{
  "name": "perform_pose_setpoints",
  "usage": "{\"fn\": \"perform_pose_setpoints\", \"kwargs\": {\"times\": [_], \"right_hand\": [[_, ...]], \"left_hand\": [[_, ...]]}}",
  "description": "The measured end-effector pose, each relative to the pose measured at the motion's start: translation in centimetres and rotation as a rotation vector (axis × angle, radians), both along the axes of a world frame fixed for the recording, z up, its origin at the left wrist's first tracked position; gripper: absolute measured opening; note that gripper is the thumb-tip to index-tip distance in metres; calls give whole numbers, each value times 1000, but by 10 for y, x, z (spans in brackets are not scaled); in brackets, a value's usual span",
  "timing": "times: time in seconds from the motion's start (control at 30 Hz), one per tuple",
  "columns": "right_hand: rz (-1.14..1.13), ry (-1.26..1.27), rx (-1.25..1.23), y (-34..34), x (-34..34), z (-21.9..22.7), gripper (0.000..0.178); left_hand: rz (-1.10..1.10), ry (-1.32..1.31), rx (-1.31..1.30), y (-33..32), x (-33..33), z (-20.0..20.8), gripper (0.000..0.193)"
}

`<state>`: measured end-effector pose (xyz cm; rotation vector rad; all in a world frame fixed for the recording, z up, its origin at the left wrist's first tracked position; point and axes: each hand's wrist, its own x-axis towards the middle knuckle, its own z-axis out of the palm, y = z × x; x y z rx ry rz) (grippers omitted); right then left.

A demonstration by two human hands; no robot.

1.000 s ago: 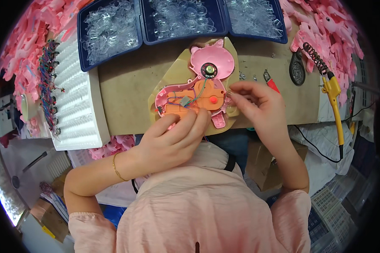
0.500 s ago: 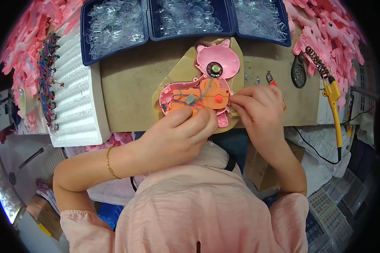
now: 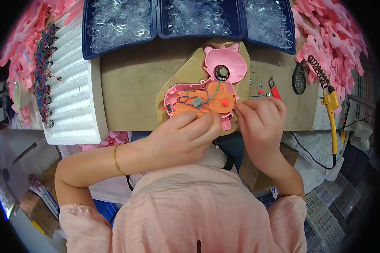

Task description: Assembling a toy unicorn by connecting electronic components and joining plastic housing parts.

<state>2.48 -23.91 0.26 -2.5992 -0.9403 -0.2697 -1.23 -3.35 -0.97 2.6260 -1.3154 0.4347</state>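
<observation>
A pink plastic toy shell [image 3: 233, 63], shaped like an animal with a round eared head, lies open side up on a tan backing piece [image 3: 185, 67]. A round black speaker [image 3: 221, 72] sits in the head. Thin wires cross an orange housing [image 3: 215, 93] with a red button [image 3: 225, 103] in the body. Along the near edge, my left hand [image 3: 185, 133] is closed with bent fingers gripping the shell; its fingertips are partly hidden. My right hand [image 3: 262, 120] pinches at the shell's right rim, and whatever is between thumb and finger is too small to make out.
Blue bins [image 3: 197, 35] of clear plastic parts stand at the back. A white ridged tray [image 3: 74, 92] with wired parts is at left. Red-handled cutters [image 3: 275, 89] and a black oval piece [image 3: 299, 79] lie at right, near a yellow soldering iron [image 3: 331, 103]. Pink parts [image 3: 337, 46] are heaped there.
The view has shifted slightly, so the bench appears moved. My right hand has uncovered the cutters and a small red piece with a wire. My left hand stays at the shell's near edge.
</observation>
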Motion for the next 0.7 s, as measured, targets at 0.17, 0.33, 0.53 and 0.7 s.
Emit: {"fn": "perform_pose_setpoints", "kwargs": {"times": [0.17, 0.33, 0.53, 0.7], "right_hand": [[141, 200, -185, 3, 27, 24, 10], [209, 346, -237, 9, 43, 31, 13], [190, 733, 71, -5, 62, 27, 15], [175, 460, 112, 29, 89, 12, 16]], "left_hand": [[3, -11, -28, -1, 1, -5, 45], [43, -100, -45, -2, 0, -7, 44], [140, -23, -92, -5, -10, -11, 39], [178, -27, -124, -5, -13, -14, 39]]}}
